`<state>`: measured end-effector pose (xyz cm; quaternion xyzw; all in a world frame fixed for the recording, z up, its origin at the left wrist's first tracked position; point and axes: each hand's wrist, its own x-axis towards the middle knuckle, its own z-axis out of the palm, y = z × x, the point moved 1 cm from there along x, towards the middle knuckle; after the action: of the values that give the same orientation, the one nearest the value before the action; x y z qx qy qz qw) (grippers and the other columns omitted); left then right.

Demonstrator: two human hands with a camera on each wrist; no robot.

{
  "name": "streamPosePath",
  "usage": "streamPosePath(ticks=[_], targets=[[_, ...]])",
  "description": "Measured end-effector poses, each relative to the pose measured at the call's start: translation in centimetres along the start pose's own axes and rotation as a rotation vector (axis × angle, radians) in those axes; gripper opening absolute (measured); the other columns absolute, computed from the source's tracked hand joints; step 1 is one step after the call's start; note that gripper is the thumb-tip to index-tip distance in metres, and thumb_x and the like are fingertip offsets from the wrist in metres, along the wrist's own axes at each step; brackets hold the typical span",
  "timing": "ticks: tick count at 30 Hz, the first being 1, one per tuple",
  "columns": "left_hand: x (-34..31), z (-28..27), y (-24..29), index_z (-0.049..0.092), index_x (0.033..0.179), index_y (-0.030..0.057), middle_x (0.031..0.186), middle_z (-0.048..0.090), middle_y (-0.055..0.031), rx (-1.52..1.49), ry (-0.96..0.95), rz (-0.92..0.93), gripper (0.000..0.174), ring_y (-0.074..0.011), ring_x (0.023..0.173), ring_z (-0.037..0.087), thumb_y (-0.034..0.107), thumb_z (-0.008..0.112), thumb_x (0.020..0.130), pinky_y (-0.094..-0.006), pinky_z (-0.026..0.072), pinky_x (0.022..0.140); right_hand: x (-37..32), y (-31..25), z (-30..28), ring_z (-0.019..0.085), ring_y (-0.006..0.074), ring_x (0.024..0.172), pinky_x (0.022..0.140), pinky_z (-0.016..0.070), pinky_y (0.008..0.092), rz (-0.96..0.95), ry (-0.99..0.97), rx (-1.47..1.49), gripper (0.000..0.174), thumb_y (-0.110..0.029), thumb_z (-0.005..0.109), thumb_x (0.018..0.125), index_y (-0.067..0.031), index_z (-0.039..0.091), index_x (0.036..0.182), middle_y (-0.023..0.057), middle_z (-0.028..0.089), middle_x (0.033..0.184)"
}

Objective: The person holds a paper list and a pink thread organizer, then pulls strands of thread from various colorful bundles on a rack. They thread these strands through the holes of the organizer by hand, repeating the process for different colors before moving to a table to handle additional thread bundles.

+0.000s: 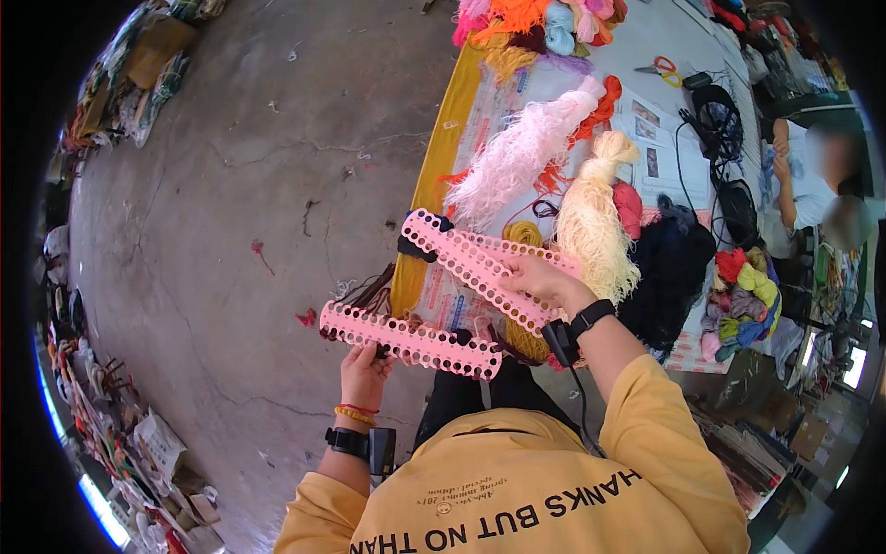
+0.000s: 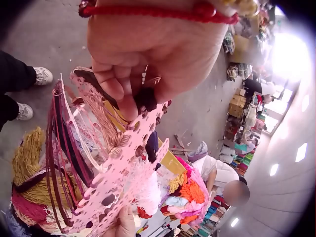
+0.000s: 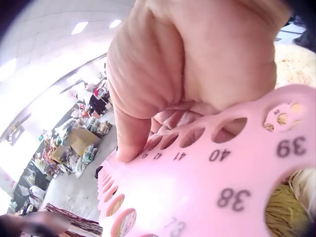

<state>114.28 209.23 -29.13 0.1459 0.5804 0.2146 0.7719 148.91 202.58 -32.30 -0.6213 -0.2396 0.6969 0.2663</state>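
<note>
My left hand [image 1: 365,374] pinches the edge of a pink thread organizer strip [image 1: 406,338] with rows of punched holes. In the left wrist view, brown, maroon and pink threads [image 2: 69,143] are looped through that strip and hang from it, and the left fingers are at a dark thread knot [image 2: 145,98]. My right hand [image 1: 540,277] grips more pink perforated strips [image 1: 461,258], which spread apart like a V. In the right wrist view, the thumb presses on a pink strip [image 3: 163,182] printed with numbers such as 38 and 40. Dark thread [image 1: 417,247] hangs at their far end.
On the table lie a pale pink skein [image 1: 531,143], a cream skein [image 1: 595,208], a black yarn bundle [image 1: 669,277], scissors [image 1: 663,70] and printed sheets [image 1: 651,138]. Bright yarn [image 1: 554,23] piles at the far end. Another person [image 1: 812,175] is across the table.
</note>
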Motion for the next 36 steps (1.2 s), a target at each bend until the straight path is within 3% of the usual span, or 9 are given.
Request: streamPosePath(ticks=[3, 9, 15, 18, 20, 25, 28, 31, 36], targets=[[-0.2, 0.0, -0.2, 0.054, 0.093, 0.0071, 0.080, 0.062, -0.0047, -0.007, 0.008, -0.002, 0.009, -0.0167, 0.066, 0.062, 0.015, 0.050, 0.090, -0.0251, 0.0472, 0.053, -0.2, -0.3, 0.2, 0.055, 0.0076, 0.079, 0.071, 0.0442, 0.0231, -0.048, -0.005, 0.124, 0.033, -0.006, 0.059, 0.082, 0.0024, 0.055, 0.114, 0.0047, 0.062, 0.094], [-0.4, 0.1, -0.6, 0.054, 0.092, 0.0069, 0.082, 0.062, -0.0052, 0.000, 0.003, -0.005, 0.009, -0.0174, 0.067, 0.062, 0.015, 0.051, 0.090, -0.0256, 0.0469, 0.054, -1.3, -2.2, 0.4, 0.054, 0.0051, 0.078, 0.072, 0.0435, 0.0204, -0.102, -0.008, 0.112, 0.042, -0.002, 0.054, 0.085, 0.0019, 0.046, 0.125, 0.0000, 0.059, 0.096], [-0.5, 1.2, -0.9, 0.054, 0.093, 0.0070, 0.083, 0.061, -0.0057, 0.015, -0.014, -0.023, 0.009, -0.0185, 0.068, 0.062, 0.015, 0.052, 0.089, -0.0265, 0.0465, 0.056, -4.8, -5.3, -0.3, 0.054, 0.0043, 0.075, 0.067, 0.0438, 0.0203, -0.102, 0.025, 0.179, 0.027, -0.007, 0.056, 0.085, 0.0009, 0.056, 0.111, -0.0009, 0.060, 0.088], [-0.8, 2.1, -1.0, 0.054, 0.095, 0.0069, 0.085, 0.061, -0.0051, 0.018, -0.043, -0.033, 0.010, -0.0172, 0.069, 0.062, 0.015, 0.053, 0.090, -0.0252, 0.0455, 0.057, -7.7, -7.2, -1.9, 0.055, 0.0049, 0.074, 0.065, 0.0444, 0.0210, -0.404, 0.125, 0.374, 0.024, -0.008, 0.057, 0.084, -0.0011, 0.057, 0.107, -0.0007, 0.060, 0.085], [-0.9, 2.9, -1.0, 0.054, 0.097, 0.0068, 0.086, 0.061, -0.0047, 0.010, -0.068, -0.048, 0.010, -0.0166, 0.070, 0.062, 0.015, 0.053, 0.090, -0.0248, 0.0450, 0.058, -11.6, -9.5, -3.4, 0.056, 0.0069, 0.074, 0.066, 0.0457, 0.0224, -0.443, 0.197, 0.427, 0.023, -0.010, 0.058, 0.084, -0.0019, 0.057, 0.105, 0.0001, 0.060, 0.087], [-0.1, 5.5, -1.9, 0.054, 0.097, 0.0070, 0.087, 0.061, -0.0041, -0.014, -0.169, -0.091, 0.010, -0.0177, 0.072, 0.062, 0.014, 0.052, 0.090, -0.0267, 0.0450, 0.059, -18.7, -10.2, -5.7, 0.058, 0.0149, 0.097, 0.086, 0.0444, 0.0286, -0.804, 0.257, 0.620, 0.040, -0.018, 0.062, 0.083, 0.0003, 0.053, 0.117, 0.0065, 0.060, 0.109], [1.0, 7.9, -2.9, 0.054, 0.097, 0.0066, 0.091, 0.061, -0.0055, -0.056, -0.238, -0.112, 0.010, -0.0193, 0.076, 0.061, 0.013, 0.051, 0.090, -0.0289, 0.0466, 0.062, -22.9, -9.1, -6.5, 0.061, 0.0174, 0.078, 0.068, 0.0495, 0.0284, -0.899, 0.385, 0.682, 0.035, -0.021, 0.062, 0.084, -0.0002, 0.054, 0.111, 0.0073, 0.062, 0.093], [2.6, 11.0, -3.8, 0.053, 0.098, 0.0062, 0.093, 0.059, -0.0069, -0.113, -0.331, -0.121, 0.010, -0.0219, 0.081, 0.061, 0.012, 0.050, 0.090, -0.0333, 0.0487, 0.068, -26.7, -8.1, -6.8, 0.054, 0.0171, 0.055, 0.047, 0.0434, 0.0283, -0.917, 0.539, 0.622, 0.027, -0.023, 0.061, 0.085, -0.0031, 0.055, 0.103, 0.0081, 0.057, 0.070], [7.8, 13.2, -6.4, 0.052, 0.103, 0.0091, 0.096, 0.058, -0.0071, 0.059, -0.220, -0.173, 0.017, -0.0224, 0.080, 0.060, 0.021, 0.049, 0.091, -0.0326, 0.0494, 0.067, -31.6, -4.9, -7.1, 0.056, 0.0169, 0.058, 0.049, 0.0456, 0.0289, -0.898, 0.620, 0.621, 0.027, -0.021, 0.063, 0.083, -0.0035, 0.055, 0.102, 0.0084, 0.060, 0.075]])
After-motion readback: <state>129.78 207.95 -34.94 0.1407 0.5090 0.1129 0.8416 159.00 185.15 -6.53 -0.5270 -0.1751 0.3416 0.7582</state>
